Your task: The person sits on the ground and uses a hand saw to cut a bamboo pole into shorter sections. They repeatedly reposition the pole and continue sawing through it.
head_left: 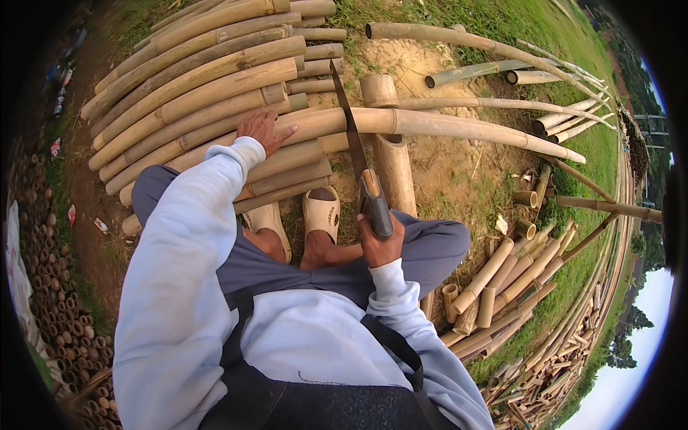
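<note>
A long pale bamboo pole lies crosswise before me, propped on a notched upright bamboo post. My right hand is wrapped round the handle of a hand saw, whose blade points away from me and crosses the pole just left of the post. Whether the teeth have cut into the pole cannot be told. My left hand rests on the pole left of the blade, fingers spread and pressing from above. Beneath and behind that hand lies a stack of cut bamboo lengths.
Short bamboo offcuts are heaped at my right, beside a bamboo rail frame. More poles lie on the grass at the far right. Many cut ends are piled at the left edge. My sandalled feet are under the pole.
</note>
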`<state>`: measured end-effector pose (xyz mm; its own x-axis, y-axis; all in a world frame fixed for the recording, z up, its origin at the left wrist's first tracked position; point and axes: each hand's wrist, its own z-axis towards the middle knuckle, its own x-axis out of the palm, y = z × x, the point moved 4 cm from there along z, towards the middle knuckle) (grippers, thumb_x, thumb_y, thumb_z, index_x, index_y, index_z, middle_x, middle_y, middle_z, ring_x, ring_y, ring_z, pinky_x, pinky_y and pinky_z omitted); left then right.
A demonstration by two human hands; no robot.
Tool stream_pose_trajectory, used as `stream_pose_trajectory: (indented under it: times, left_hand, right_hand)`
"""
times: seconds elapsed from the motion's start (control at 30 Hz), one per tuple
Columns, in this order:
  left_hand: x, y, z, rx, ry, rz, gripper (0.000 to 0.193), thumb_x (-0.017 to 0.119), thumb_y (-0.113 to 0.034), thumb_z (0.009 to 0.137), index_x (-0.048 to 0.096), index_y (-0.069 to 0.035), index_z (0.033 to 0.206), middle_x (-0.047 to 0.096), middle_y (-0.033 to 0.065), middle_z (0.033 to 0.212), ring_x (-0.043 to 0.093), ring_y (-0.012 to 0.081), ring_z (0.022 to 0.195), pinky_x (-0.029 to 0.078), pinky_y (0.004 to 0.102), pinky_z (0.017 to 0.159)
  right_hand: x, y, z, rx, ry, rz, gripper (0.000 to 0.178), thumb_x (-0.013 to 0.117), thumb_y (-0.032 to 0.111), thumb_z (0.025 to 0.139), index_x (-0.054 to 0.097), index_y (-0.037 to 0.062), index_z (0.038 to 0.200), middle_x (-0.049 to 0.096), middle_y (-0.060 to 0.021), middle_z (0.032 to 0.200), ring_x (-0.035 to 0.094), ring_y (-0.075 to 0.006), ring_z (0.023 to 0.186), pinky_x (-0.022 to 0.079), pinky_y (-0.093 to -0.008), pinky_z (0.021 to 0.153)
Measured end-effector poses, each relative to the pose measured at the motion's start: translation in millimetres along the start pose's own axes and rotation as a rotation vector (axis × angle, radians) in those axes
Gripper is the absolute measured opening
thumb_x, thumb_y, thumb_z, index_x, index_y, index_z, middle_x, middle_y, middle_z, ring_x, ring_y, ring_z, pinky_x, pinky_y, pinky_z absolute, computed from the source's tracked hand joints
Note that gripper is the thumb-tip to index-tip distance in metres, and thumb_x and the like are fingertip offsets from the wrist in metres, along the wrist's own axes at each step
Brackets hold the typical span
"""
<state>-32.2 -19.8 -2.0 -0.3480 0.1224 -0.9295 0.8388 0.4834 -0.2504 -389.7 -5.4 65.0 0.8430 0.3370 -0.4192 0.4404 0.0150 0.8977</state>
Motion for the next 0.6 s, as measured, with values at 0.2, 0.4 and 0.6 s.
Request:
stream_pose_trajectory:
  times: [0.2, 0.4, 0.6]
  left_hand:
    - [16, -7, 5, -0.001, 0.027, 0.06, 0.095, 0.039, -0.084, 0.092, 0.059, 0.0, 0.132, 0.066, 0.0239, 0.132, 0.061, 0.0393, 0.126, 0.045, 0.0499, 0.109]
    - [17, 12, 32, -0.058, 0.226, -0.08, 0.107, 0.033, -0.089, 0.09, 0.061, 0.003, 0.135, 0.065, 0.0265, 0.133, 0.06, 0.0425, 0.126, 0.042, 0.0513, 0.112]
    - [33, 21, 62, -0.105, 0.494, -0.246, 0.106, 0.042, -0.088, 0.088, 0.067, 0.011, 0.117, 0.066, 0.0358, 0.12, 0.064, 0.0435, 0.119, 0.044, 0.0501, 0.106]
  right_hand:
    - [0, 8, 3, 0.002, -0.013, 0.028, 0.018, 0.077, 0.01, 0.088, 0.068, -0.0029, 0.097, 0.064, -0.0061, 0.073, 0.057, -0.0124, 0.066, 0.048, -0.0298, 0.063]
    - [-21, 30, -13, 0.044, 0.017, 0.05, 0.02, 0.077, 0.01, 0.089, 0.069, -0.0026, 0.102, 0.066, -0.0088, 0.077, 0.059, -0.0139, 0.068, 0.05, -0.0308, 0.067]
    - [-22, 24, -38, -0.013, -0.03, -0.048, 0.019, 0.077, 0.01, 0.089, 0.068, -0.0015, 0.101, 0.068, -0.0146, 0.078, 0.069, -0.022, 0.069, 0.053, -0.0348, 0.067]
